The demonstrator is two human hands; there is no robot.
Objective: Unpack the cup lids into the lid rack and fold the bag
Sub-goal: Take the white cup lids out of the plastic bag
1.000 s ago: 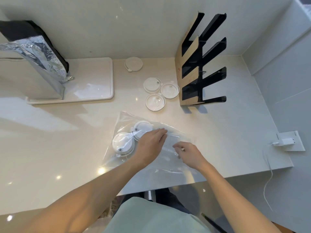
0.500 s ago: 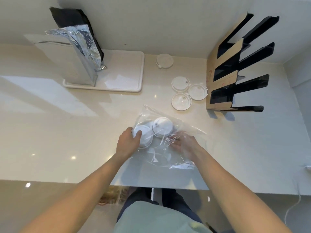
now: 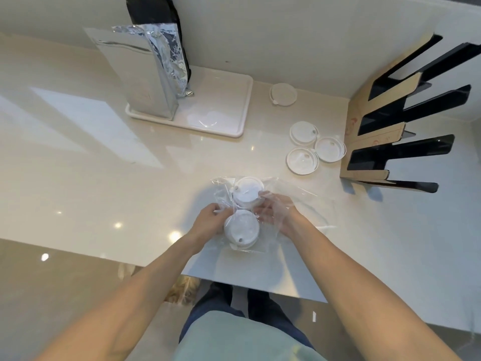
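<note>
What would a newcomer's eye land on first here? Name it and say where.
Both hands, left hand and right hand, hold a clear plastic bag with white lid stacks near the counter's front edge. To the right stands the black lid rack, three loose lids beside it.

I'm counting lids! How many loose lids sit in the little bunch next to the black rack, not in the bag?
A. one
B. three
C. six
B: three loose lids lie clustered on the counter beside the rack, outside the bag.
</note>
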